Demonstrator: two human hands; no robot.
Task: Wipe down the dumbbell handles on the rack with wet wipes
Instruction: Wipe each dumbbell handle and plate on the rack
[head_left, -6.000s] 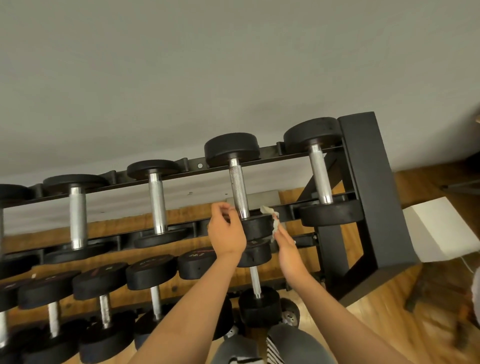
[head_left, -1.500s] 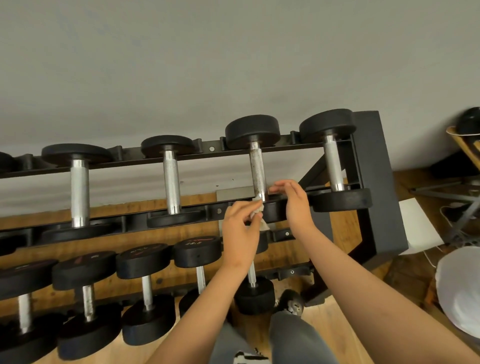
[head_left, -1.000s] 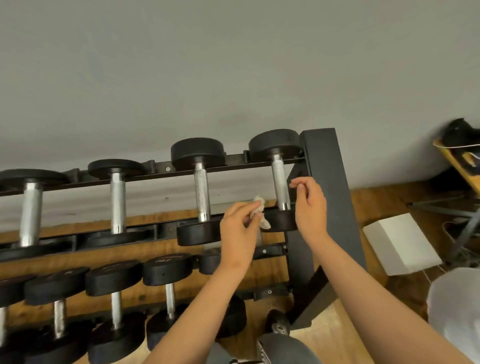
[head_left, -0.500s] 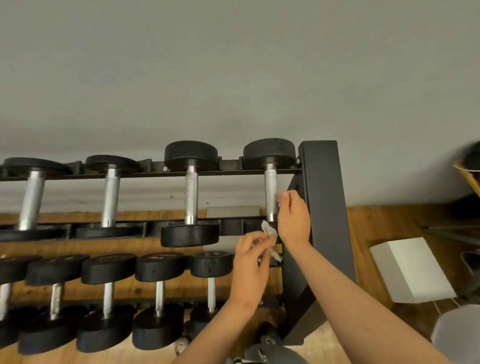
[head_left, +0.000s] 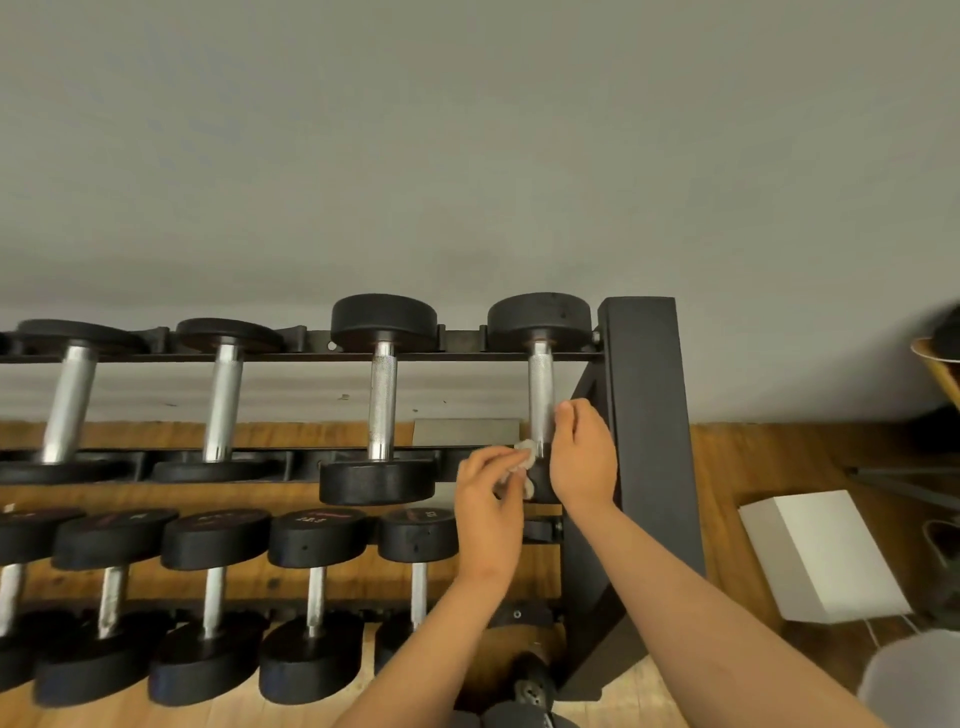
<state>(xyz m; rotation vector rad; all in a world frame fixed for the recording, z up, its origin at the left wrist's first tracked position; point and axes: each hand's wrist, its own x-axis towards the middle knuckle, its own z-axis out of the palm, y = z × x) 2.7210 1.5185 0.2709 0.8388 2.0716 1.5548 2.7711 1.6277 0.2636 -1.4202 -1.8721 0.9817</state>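
Both hands are up at the end dumbbell (head_left: 539, 322), far right on the top tier of the rack (head_left: 644, 415).
The left hand (head_left: 491, 501) pinches a crumpled wet wipe (head_left: 523, 457) in its fingertips, and the wipe sits right at the bottom of the steel handle (head_left: 540, 384), by the near weight head. The right hand (head_left: 582, 460) is curled just beside that handle, on its right; whether it actually grips the bar cannot be told from here.
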